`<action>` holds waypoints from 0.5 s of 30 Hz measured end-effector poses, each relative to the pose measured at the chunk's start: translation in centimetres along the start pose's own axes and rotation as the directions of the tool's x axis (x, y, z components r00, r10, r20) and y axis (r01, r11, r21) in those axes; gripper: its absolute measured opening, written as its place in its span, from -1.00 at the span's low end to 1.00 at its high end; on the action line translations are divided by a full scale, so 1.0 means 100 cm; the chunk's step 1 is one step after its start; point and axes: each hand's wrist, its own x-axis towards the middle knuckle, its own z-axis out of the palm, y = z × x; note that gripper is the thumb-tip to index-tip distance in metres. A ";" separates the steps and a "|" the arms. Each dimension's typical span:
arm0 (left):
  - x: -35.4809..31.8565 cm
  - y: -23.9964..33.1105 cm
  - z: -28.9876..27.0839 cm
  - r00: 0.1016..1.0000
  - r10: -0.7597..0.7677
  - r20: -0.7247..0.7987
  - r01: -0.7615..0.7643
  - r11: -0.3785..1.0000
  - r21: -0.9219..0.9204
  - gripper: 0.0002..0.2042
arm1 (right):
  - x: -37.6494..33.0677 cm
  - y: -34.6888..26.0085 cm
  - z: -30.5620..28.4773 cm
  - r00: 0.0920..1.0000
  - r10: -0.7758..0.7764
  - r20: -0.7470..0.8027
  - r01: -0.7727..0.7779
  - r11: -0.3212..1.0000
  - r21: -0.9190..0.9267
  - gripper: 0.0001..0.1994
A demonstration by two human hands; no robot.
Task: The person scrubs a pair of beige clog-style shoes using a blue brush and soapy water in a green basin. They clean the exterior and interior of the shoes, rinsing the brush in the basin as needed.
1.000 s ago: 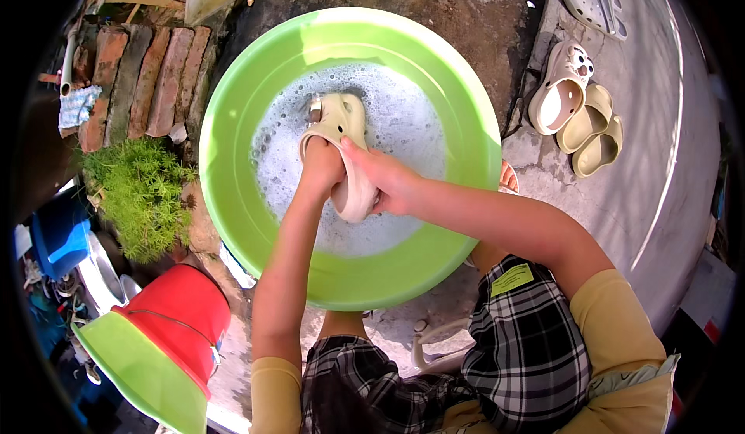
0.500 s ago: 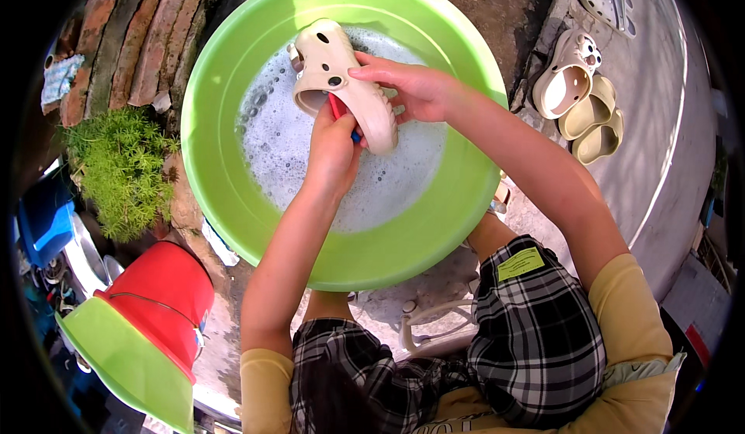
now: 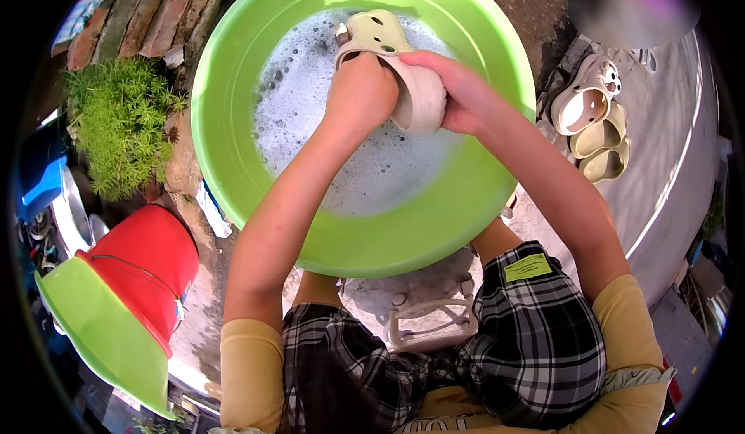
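Held a cream, rounded, moulded clog (image 3: 419, 104) with dark holes in its upper over the whitish, bubbly water (image 3: 365, 178) inside a wide, round, lime-green plastic basin (image 3: 233, 108), with the toe away from the body. Clamped the right hand (image 3: 458, 92) on the heel end, with the thumb near the rim of the opening and the other fingers partly hidden behind the heel. Had the left hand (image 3: 361, 92) in the foot opening with the fingers out of sight; could not tell their grip. Had, to the right of the basin, a second cream clog with a cartoon-face decoration (image 3: 582, 100) next to two plain tan shoes (image 3: 605, 158) on grey paving (image 3: 652, 170). Had, to the left, a feathery bright-green plant (image 3: 116, 131) near reddish-brown bricks (image 3: 155, 15), and, closer to the body, a red plastic bucket (image 3: 159, 251) touching a lime-green plastic tub (image 3: 101, 325). Wore black-and-white plaid shorts (image 3: 535, 317) and mustard-yellow sleeves (image 3: 252, 364).
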 end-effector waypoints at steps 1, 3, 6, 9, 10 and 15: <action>0.007 -0.004 0.005 0.999 0.027 -0.034 -0.025 0.998 0.060 -0.83 | -0.007 0.006 0.006 1.000 -0.016 -0.026 0.017 1.000 0.020 -0.59; 0.004 -0.014 0.017 0.997 0.002 -0.074 0.009 0.990 0.142 -0.83 | -0.008 0.014 0.014 0.999 -0.033 0.002 0.033 0.998 0.055 -0.56; -0.022 -0.011 0.028 0.986 -0.164 0.028 0.162 0.985 0.051 -0.72 | 0.001 0.019 0.005 0.998 -0.039 -0.048 0.037 0.999 -0.027 -0.57; -0.041 -0.005 0.020 0.985 -0.075 0.158 0.072 0.997 0.024 -0.66 | 0.001 0.014 -0.023 0.994 0.034 0.107 -0.051 0.985 0.166 -0.58; -0.035 -0.001 0.015 0.986 -0.079 0.148 0.077 0.997 0.020 -0.65 | -0.001 0.018 -0.017 0.998 0.005 0.061 -0.014 0.987 0.160 -0.59; 0.011 -0.027 0.019 0.979 -0.078 0.189 0.046 0.985 0.166 -0.61 | -0.003 0.029 0.019 0.999 0.002 0.049 -0.009 0.988 0.151 -0.63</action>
